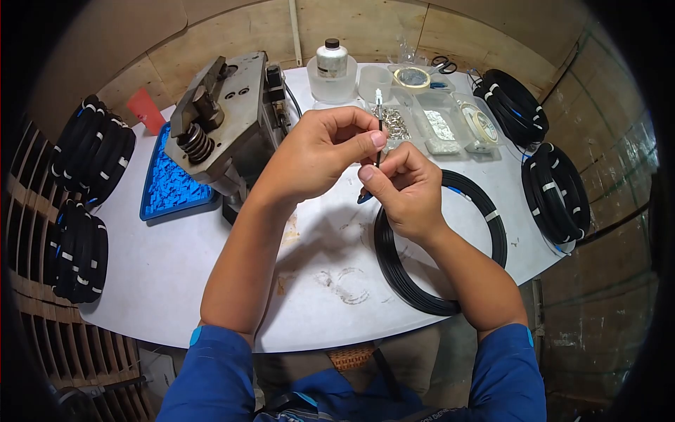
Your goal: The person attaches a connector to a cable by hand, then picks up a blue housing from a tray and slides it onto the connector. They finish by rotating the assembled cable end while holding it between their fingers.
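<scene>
A thin black cable [380, 125] stands upright between my two hands, with a small white connector-like tip [379, 97] at its top end. My left hand [325, 149] pinches the cable just below that tip, thumb against the fingers. Lower down, my right hand [410, 188] is closed on the same cable, its thumb pressed to the forefinger. A dark end with a bit of blue [364, 197] pokes out beside my right fingers. Under my right hand and forearm lies a black cable coil [498, 243], flat on the white table [323, 309].
A metal press [239, 105] stands left, beside a blue tray [179, 209] of small blue pieces. Behind my hands are a bin of metal parts [396, 125], a clear container [441, 145], tape [412, 77], a bottle [332, 60] and scissors [443, 65]. More coils [555, 193] line both sides.
</scene>
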Motion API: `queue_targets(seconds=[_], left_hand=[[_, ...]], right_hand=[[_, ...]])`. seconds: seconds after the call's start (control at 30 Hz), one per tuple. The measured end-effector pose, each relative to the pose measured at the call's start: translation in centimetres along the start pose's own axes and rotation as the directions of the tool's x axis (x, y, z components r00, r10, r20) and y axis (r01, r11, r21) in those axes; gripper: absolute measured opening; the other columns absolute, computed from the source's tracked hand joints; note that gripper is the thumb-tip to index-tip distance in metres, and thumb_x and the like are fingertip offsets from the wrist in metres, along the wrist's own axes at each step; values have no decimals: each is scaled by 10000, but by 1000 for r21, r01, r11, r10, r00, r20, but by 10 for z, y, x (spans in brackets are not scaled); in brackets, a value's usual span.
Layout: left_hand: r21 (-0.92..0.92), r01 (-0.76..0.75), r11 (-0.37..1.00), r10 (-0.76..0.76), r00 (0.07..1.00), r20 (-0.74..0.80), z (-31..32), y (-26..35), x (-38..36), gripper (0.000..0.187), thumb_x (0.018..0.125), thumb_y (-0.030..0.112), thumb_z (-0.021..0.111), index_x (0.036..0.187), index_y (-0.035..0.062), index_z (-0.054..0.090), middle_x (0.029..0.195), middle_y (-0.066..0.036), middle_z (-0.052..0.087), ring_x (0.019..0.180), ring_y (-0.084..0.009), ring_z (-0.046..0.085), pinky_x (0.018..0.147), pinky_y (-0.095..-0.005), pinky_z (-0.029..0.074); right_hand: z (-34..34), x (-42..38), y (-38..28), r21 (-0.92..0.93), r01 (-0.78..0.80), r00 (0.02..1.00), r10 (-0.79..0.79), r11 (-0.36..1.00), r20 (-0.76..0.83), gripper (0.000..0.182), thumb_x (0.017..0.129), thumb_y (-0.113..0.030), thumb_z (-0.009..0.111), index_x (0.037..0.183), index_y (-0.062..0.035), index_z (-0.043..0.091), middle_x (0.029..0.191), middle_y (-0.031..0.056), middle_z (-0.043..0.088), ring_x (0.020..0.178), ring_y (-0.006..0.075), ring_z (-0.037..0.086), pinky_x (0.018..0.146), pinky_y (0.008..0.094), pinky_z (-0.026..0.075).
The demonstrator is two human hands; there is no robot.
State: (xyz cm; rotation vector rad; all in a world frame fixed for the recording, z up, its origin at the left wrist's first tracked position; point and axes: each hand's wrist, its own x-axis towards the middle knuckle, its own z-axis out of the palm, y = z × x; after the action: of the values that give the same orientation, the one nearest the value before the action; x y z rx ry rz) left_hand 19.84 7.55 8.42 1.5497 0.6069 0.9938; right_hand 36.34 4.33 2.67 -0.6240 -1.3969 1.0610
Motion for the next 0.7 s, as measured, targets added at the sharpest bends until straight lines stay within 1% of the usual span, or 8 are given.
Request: queue_targets(seconds=[0.07, 0.13, 0.17, 0.23, 0.27, 0.33, 0.47, 0.7], left_hand=[[19, 6, 1000, -6, 1000, -8, 0, 1, -1, 197, 915, 155, 660, 984, -27, 636, 826, -10, 624, 748, -78, 561, 711, -241, 472], [33, -61, 998, 62, 998, -19, 1, 2, -1, 195, 918, 155, 659, 987, -27, 638, 829, -10, 630, 757, -72, 568, 704, -235, 476], [32, -61, 998, 61, 998, -18, 0, 1, -1, 195, 918, 155, 659, 987, -27, 638, 829, -10, 630, 757, -72, 568, 704, -235, 476], [42, -69, 997, 67, 997, 49, -4, 0, -1, 180, 919, 149, 658, 973, -21, 638, 830, -10, 636, 756, -67, 574, 688, -231, 482], [42, -69, 997, 67, 997, 48, -4, 0, -1, 180, 919, 149, 658, 973, -21, 638, 830, -10, 636, 756, -67, 574, 688, -231, 482], [41, -19, 999, 17, 999, 32, -5, -1, -1, 163, 919, 142, 656, 960, -15, 636, 825, -12, 638, 746, -66, 579, 670, -230, 487], [39, -1, 999, 0, 1000, 27, -9, -3, -1, 148, 923, 135, 648, 950, -10, 631, 837, -16, 641, 757, -69, 584, 688, -235, 490], [-71, 20, 997, -15, 997, 78, -10, 4, -3, 199, 927, 117, 635, 1072, -19, 641, 873, -30, 655, 787, -85, 601, 728, -247, 492]], right_hand=[[0, 1, -1, 0, -10, 1000, 10, 1000, 13, 190, 873, -70, 707, 790, -56, 537, 742, 6, 613, 657, 37, 555, 614, 207, 469], [1, 3, -5, 2, -24, 999, 23, 1000, 30, 146, 903, -78, 674, 827, -39, 556, 787, 21, 628, 703, 64, 589, 661, 224, 493], [1, 3, -6, 2, -24, 999, 24, 1000, 30, 146, 903, -78, 674, 827, -39, 556, 787, 21, 628, 703, 64, 589, 661, 224, 493], [1, 4, -6, -13, -54, 995, 55, 998, 83, 103, 934, -90, 633, 882, -19, 581, 828, 38, 642, 754, 96, 615, 707, 249, 510], [1, 4, -6, -13, -54, 995, 55, 998, 84, 103, 934, -90, 633, 882, -19, 581, 828, 38, 642, 754, 96, 615, 707, 249, 510], [-3, 5, -5, -56, -110, 979, 118, 992, 163, 118, 953, -111, 608, 924, 2, 594, 843, 51, 651, 774, 108, 620, 720, 261, 511], [-7, 7, -6, -40, -145, 967, 150, 989, 205, 140, 958, -130, 605, 943, 9, 600, 841, 48, 647, 787, 108, 622, 718, 262, 510], [-8, 7, -3, -8, -118, 970, 117, 993, 214, 169, 971, -181, 590, 943, -16, 607, 805, 36, 634, 742, 90, 590, 673, 247, 479]])
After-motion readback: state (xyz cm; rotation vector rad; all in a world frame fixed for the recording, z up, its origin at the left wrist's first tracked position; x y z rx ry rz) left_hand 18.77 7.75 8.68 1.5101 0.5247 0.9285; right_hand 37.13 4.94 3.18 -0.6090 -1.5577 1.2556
